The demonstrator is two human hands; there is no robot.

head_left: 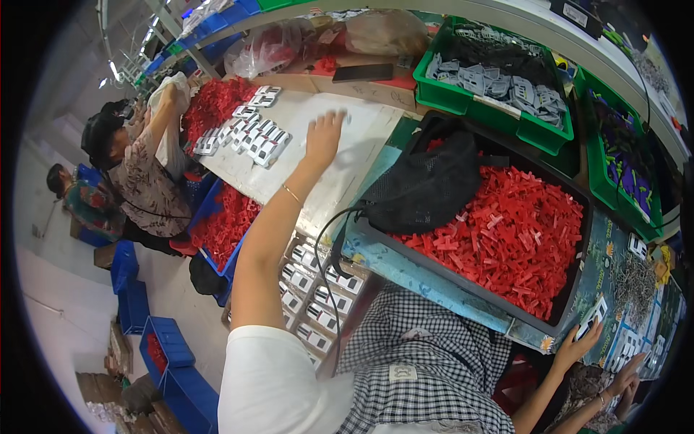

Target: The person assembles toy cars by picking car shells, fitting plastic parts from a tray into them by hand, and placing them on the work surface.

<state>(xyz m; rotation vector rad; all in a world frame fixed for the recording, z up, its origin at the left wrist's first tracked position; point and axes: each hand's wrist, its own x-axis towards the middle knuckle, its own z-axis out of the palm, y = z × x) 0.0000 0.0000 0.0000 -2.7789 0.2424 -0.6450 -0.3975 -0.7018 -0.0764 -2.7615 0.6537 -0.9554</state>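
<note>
My left hand [324, 141] is stretched out over the white tabletop [347, 155], its fingers apart and slightly blurred, with nothing visible in them. To its left on the same surface sit several small white-and-grey plastic units [264, 141], laid in rows. At the lower right, my right hand [580, 343] grips a white plastic unit [593, 318] with a dark opening, beside the front corner of a black tray [463, 307]. Red plastic parts [502, 239] fill that tray in a heap. A black mesh bag [426, 184] lies over its left part.
Green bins of grey parts [531, 90] and purple parts [625, 163] stand at the back right. Packed white units [311, 311] lie beside my lap. Screws [636, 286] are piled at the right, near another person's hand [627, 376]. Another person [144, 159] works at the left.
</note>
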